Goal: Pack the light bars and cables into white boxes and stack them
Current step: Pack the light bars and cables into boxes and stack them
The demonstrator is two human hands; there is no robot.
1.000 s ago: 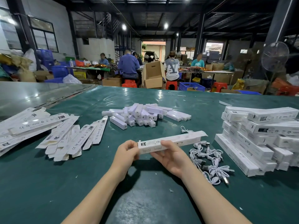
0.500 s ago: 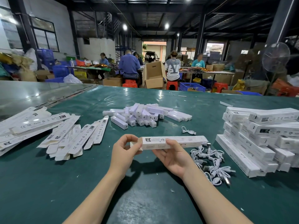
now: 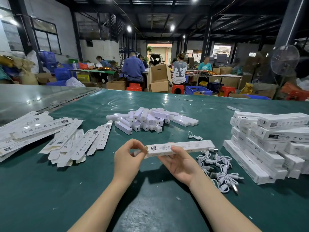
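A long white box lies level across the middle, just above the green table. My right hand cradles it from below, thumb on its top face. My left hand pinches the flap at the box's left end. Behind it sits a heap of white light bars. A tangle of white cables lies to the right of my right hand, and one single cable rests behind the box. Packed white boxes are stacked at the right.
Flat unfolded box blanks fan out at the left, with more at the far left edge. The green table continues toward me. Beyond its far edge people work at other tables among cartons, crates and red stools.
The box has swung from tilted to level and its right end flap is now shut. My left hand has moved from gripping the end to pinching the left flap.
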